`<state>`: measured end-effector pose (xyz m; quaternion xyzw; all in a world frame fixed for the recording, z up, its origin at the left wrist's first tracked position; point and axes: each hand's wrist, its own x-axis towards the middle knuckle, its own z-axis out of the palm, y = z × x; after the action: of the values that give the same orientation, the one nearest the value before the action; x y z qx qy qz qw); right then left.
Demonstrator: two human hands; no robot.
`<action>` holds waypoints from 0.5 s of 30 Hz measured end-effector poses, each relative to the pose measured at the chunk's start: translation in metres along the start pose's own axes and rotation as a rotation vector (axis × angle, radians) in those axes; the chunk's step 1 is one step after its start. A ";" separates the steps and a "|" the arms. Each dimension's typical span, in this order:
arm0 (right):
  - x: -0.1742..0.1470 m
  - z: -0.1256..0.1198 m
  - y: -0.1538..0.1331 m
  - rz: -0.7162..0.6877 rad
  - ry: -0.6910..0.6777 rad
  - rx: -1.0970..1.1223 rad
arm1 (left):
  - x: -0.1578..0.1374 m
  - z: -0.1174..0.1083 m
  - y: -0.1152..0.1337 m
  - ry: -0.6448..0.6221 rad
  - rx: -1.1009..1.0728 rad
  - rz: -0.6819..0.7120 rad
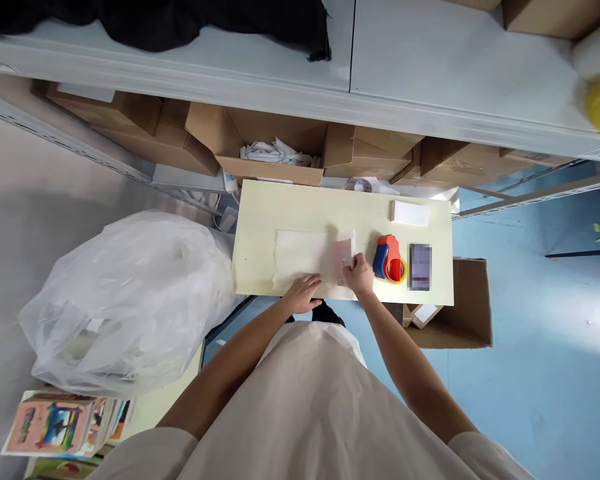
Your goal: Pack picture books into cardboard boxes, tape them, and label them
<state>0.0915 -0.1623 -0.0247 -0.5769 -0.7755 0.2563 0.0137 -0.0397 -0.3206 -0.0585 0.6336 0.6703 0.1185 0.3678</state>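
Observation:
A thin white sheet [300, 257] with a ragged left edge lies on the pale yellow table [260, 207]. My left hand [303, 293] rests on its near edge, fingers stretched out, holding nothing. At the sheet's right end is a flat pink printed paper [342, 257] with a pale border. My right hand [360, 275] is closed on its right side, thumb and fingers pressed together. Just right of that hand stands a red and blue tape dispenser [389, 259] with a yellow-edged roll. How the pink paper and white sheet overlap is hard to make out.
A blurred-out rectangular item [420, 267] and a white stack [410, 213] lie on the table's right. Cardboard boxes [270, 175] line the shelf behind. Left are a big plastic bag [130, 300] and stacked books [50, 423]; an open carton [473, 307] sits right.

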 end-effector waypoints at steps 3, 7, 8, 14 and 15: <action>-0.009 0.013 -0.024 -0.070 -0.072 -0.007 | -0.007 -0.002 -0.012 0.105 -0.103 -0.087; -0.013 0.038 -0.049 -0.061 -0.232 0.014 | -0.020 -0.012 -0.034 0.227 -0.197 -0.250; -0.012 0.044 -0.053 -0.048 -0.260 0.018 | -0.024 -0.015 -0.040 0.249 -0.204 -0.281; -0.009 0.070 -0.061 -0.019 -0.307 0.067 | -0.037 -0.029 -0.055 0.300 -0.187 -0.313; -0.009 0.071 -0.058 -0.038 -0.320 0.100 | -0.036 -0.030 -0.052 0.291 -0.164 -0.285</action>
<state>0.0203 -0.2097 -0.0599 -0.5128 -0.7648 0.3826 -0.0764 -0.1013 -0.3545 -0.0576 0.4767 0.7870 0.2098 0.3307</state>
